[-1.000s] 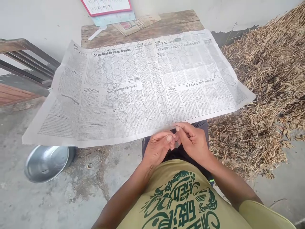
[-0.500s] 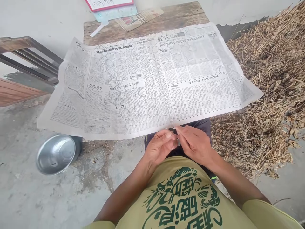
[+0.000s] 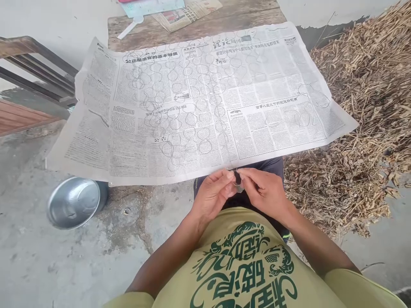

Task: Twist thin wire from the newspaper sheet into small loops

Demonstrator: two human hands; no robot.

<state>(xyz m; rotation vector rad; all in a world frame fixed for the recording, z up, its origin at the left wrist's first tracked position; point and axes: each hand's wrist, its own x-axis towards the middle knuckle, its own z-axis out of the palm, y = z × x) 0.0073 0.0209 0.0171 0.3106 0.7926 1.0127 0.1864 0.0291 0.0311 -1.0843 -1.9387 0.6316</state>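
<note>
A thin wire loop [image 3: 236, 185] is pinched between my two hands, just in front of my shirt. My left hand [image 3: 214, 190] has thumb and fingers closed on its left side. On its right, my right hand [image 3: 266, 188] grips it with thumb and forefinger near the top. Part of the loop hides behind my fingertips. Right beyond my hands lies a spread newspaper [image 3: 276, 92], its near edge hanging over my lap. Many similar thin wire rings [image 3: 199, 146] are scattered across it, mostly over the middle and left.
Beneath the newspaper is a wooden table [image 3: 244, 17], with a folded paper [image 3: 189, 13] and a white strip [image 3: 130, 28] at its back. A metal bucket [image 3: 74, 203] stands on the floor at left, below a wooden chair [image 3: 38, 64]. Dry stalks [image 3: 362, 171] are heaped at right.
My fingers have shifted slightly apart, so more of the wire loop shows between them. The whole view has tilted a little downward; the rings on the newspaper look unmoved.
</note>
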